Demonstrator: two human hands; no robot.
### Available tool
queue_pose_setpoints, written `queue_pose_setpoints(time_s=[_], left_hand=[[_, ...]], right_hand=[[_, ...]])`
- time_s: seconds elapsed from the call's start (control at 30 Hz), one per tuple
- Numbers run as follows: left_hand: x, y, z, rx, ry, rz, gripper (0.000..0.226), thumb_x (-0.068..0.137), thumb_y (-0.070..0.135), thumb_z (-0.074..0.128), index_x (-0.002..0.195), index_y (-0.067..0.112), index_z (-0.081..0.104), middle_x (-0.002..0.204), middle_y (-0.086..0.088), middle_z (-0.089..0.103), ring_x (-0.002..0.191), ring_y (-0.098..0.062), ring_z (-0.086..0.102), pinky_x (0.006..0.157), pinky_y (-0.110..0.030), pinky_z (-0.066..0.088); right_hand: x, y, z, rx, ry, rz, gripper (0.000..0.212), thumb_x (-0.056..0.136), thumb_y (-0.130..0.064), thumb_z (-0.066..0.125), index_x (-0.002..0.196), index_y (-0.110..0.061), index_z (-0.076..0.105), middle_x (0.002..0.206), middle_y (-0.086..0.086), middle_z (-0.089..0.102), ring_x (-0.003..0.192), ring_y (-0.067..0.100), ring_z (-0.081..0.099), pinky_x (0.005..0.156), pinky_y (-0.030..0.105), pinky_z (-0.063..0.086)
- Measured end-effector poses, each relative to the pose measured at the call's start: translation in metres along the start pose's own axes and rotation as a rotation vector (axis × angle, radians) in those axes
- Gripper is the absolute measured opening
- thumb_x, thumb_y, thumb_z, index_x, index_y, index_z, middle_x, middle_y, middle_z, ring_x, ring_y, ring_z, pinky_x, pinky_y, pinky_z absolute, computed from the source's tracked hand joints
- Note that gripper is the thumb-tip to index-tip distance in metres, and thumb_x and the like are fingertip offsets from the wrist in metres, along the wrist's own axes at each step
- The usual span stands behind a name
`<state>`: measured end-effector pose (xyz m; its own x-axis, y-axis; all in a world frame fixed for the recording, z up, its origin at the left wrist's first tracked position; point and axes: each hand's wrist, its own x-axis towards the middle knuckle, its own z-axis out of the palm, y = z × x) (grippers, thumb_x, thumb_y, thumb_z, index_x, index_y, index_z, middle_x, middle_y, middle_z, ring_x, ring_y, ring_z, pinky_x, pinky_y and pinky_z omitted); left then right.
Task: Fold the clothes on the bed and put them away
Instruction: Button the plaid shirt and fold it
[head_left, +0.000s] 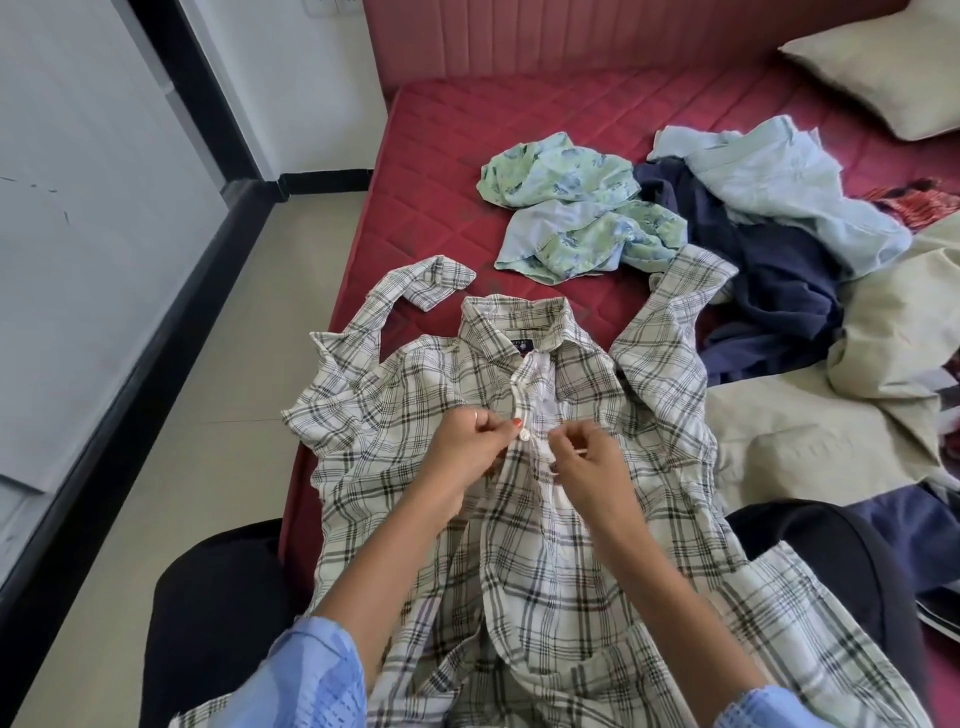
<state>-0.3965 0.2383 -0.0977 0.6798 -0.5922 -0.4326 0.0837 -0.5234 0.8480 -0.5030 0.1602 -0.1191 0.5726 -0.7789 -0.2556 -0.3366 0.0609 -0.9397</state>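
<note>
Both hands pinch plaid shirt (519, 519) placket (bed (441, 156)).

White-grey plaid shirt (519, 519), maroon mattress (467, 130)

Matt woven plaid shirt (524, 519), quilted fabric mattress (441, 156)
</note>
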Motion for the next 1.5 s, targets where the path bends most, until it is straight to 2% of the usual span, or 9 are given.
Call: queue_pose_setpoints(time_s=[0.1,0.27,0.37,0.57,0.73,0.93,1.17,1.3,1.5], left_hand=[[0.008,0.01,0.001,0.228,0.004,0.132,0.017,0.091,0.024,0.063,0.09,0.007,0.068,0.091,0.001,0.068,0.082,-0.014,0.063,0.066,-0.019,0.045],[0.013,0.017,0.015,0.462,0.017,0.253,0.025,0.091,0.026,0.062,0.084,0.002,0.067,0.066,0.001,0.059,0.052,-0.006,0.049,0.04,-0.008,0.032],[0.015,0.012,0.015,0.458,0.044,0.262,0.026,0.092,0.021,0.06,0.08,-0.001,0.065,0.07,-0.001,0.059,0.054,-0.005,0.048,0.043,-0.004,0.034],[0.012,-0.003,0.011,0.424,-0.038,0.249,0.02,0.096,0.027,0.055,0.079,0.019,0.06,0.085,0.002,0.066,0.071,-0.014,0.058,0.055,-0.016,0.037],[-0.004,-0.023,0.006,0.41,-0.012,0.256,0.017,0.098,0.026,0.051,0.093,0.017,0.065,0.084,0.003,0.067,0.062,-0.013,0.054,0.051,-0.019,0.04],[-0.026,-0.052,0.007,0.507,-0.069,0.248,0.005,0.092,0.022,0.063,0.087,0.019,0.063,0.076,0.008,0.063,0.063,-0.008,0.058,0.052,-0.011,0.041],[-0.029,-0.075,0.019,0.74,-0.087,0.392,0.035,0.087,0.015,0.069,0.12,0.02,0.061,0.108,0.006,0.053,0.089,-0.01,0.062,0.081,-0.026,0.055],[-0.03,-0.08,0.02,0.763,-0.12,0.426,0.026,0.089,0.011,0.066,0.115,0.014,0.063,0.111,0.003,0.054,0.096,-0.013,0.063,0.083,-0.025,0.054],[-0.034,-0.092,0.021,0.806,-0.063,0.435,0.029,0.09,0.005,0.062,0.119,0.01,0.064,0.113,0.002,0.056,0.101,-0.013,0.06,0.084,-0.014,0.046]], right_hand=[[-0.025,-0.005,0.007,-0.196,0.052,0.006,0.024,0.089,-0.031,0.064,0.087,-0.016,0.045,0.082,-0.001,0.049,0.067,0.009,0.044,0.059,0.019,0.042],[-0.038,0.015,0.037,-0.688,-0.025,-0.091,0.055,0.082,-0.04,0.065,0.116,-0.016,0.029,0.108,0.0,0.034,0.074,0.018,0.052,0.057,0.028,0.046],[-0.036,0.019,0.034,-0.573,0.007,-0.09,0.029,0.082,-0.01,0.058,0.105,-0.013,0.04,0.101,0.002,0.047,0.069,0.015,0.049,0.049,0.022,0.036],[-0.04,0.024,0.005,-0.292,-0.042,-0.033,0.006,0.092,-0.008,0.057,0.088,-0.011,0.06,0.076,0.002,0.064,0.048,0.003,0.048,0.046,0.018,0.04],[-0.04,0.038,-0.006,-0.056,-0.077,0.093,0.012,0.093,-0.018,0.061,0.084,-0.01,0.063,0.065,-0.001,0.057,0.062,0.012,0.051,0.062,0.028,0.043],[-0.038,0.051,-0.01,0.113,-0.104,0.2,0.023,0.089,-0.026,0.066,0.086,-0.003,0.064,0.077,0.015,0.059,0.073,0.03,0.054,0.083,0.061,0.048],[-0.04,0.052,-0.013,0.251,-0.182,0.328,0.013,0.09,-0.003,0.062,0.104,-0.005,0.061,0.086,0.014,0.065,0.074,0.022,0.063,0.08,0.042,0.054],[-0.041,0.053,-0.011,0.197,-0.204,0.379,0.027,0.086,0.001,0.066,0.11,-0.003,0.055,0.081,0.005,0.062,0.065,0.013,0.064,0.074,0.033,0.057],[-0.046,0.05,-0.012,0.01,-0.231,0.364,0.016,0.08,-0.007,0.075,0.074,-0.006,0.06,0.065,0.002,0.063,0.061,0.01,0.062,0.064,0.021,0.052]])
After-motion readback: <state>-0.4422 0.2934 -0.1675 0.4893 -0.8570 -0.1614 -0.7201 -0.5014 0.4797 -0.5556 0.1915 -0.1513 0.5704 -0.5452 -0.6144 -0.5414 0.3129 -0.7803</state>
